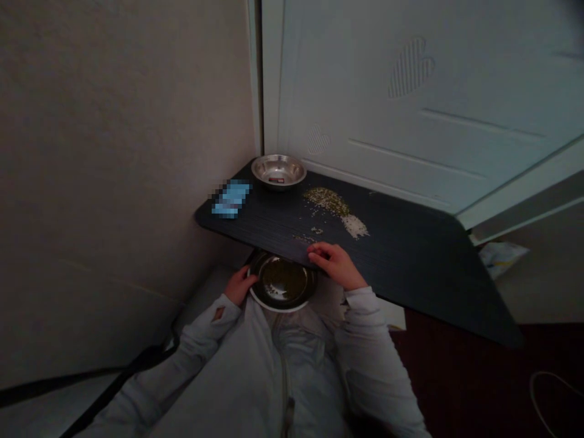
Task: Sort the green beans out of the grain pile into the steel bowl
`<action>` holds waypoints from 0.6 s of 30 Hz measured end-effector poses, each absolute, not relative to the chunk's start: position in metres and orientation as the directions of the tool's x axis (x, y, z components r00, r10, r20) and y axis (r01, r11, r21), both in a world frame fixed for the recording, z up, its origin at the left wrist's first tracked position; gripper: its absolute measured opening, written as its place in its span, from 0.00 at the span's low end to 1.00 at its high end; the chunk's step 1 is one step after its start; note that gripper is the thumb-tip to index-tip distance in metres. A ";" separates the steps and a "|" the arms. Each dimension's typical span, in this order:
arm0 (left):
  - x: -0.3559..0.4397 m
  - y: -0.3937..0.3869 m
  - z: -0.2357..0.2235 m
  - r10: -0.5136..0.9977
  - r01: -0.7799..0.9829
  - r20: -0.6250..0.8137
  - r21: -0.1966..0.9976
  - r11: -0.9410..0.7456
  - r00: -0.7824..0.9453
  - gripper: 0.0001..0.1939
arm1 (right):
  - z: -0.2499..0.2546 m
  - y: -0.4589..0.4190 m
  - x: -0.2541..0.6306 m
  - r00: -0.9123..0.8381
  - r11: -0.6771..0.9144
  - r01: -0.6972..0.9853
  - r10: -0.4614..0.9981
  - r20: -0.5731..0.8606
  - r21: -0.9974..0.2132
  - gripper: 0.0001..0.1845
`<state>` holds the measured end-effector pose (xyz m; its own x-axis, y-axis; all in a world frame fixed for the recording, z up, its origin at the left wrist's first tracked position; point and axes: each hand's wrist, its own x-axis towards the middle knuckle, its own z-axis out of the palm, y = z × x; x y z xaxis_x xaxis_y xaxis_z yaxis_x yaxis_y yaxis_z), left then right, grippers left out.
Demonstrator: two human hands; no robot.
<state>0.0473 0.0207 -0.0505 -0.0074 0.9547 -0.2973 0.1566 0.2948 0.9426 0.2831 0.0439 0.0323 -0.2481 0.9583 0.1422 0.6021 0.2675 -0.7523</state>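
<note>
My left hand (240,285) grips the left rim of a metal bowl (283,304), its thumb over the edge. The bowl is held just under the table's near edge and has dark green grains (285,274) and a few pale ones in it. At that edge, above the bowl's right side, my right hand (336,264) rests with fingers curled together; what they hold, if anything, is hidden. Just beyond its fingertips lies a thin line of scattered grains (305,238). Farther back are a mixed green and pale grain heap (327,199) and a white grain heap (354,225).
The dark table (410,255) stands against a white door (365,79) and a beige wall (128,121). A second metal bowl (279,172) with a label stands at its back left, beside a blurred-out blue phone-like rectangle (232,199). A cable (536,389) lies on the dark red floor.
</note>
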 end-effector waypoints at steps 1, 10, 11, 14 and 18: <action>0.047 0.021 -0.051 0.955 0.162 -0.295 0.942 0.293 -0.008 0.13 | 0.031 0.045 0.284 -0.200 0.237 0.571 0.969 0.147 -0.786 0.12; 0.046 0.022 -0.053 0.957 0.191 -0.289 0.939 0.284 -0.005 0.17 | 0.024 0.048 0.287 0.228 0.113 0.462 0.943 0.241 -0.880 0.11; 0.046 0.022 -0.052 0.956 0.201 -0.292 0.936 0.288 -0.011 0.17 | 0.025 0.048 0.287 0.211 0.119 0.480 0.946 0.246 -0.869 0.11; 0.048 0.022 -0.047 0.951 0.223 -0.308 0.926 0.305 -0.025 0.18 | 0.025 0.048 0.286 0.158 0.138 0.540 0.952 0.261 -0.831 0.11; 0.049 0.022 -0.044 0.951 0.224 -0.310 0.925 0.306 -0.020 0.17 | 0.024 0.049 0.286 0.122 0.156 0.567 0.955 0.269 -0.809 0.11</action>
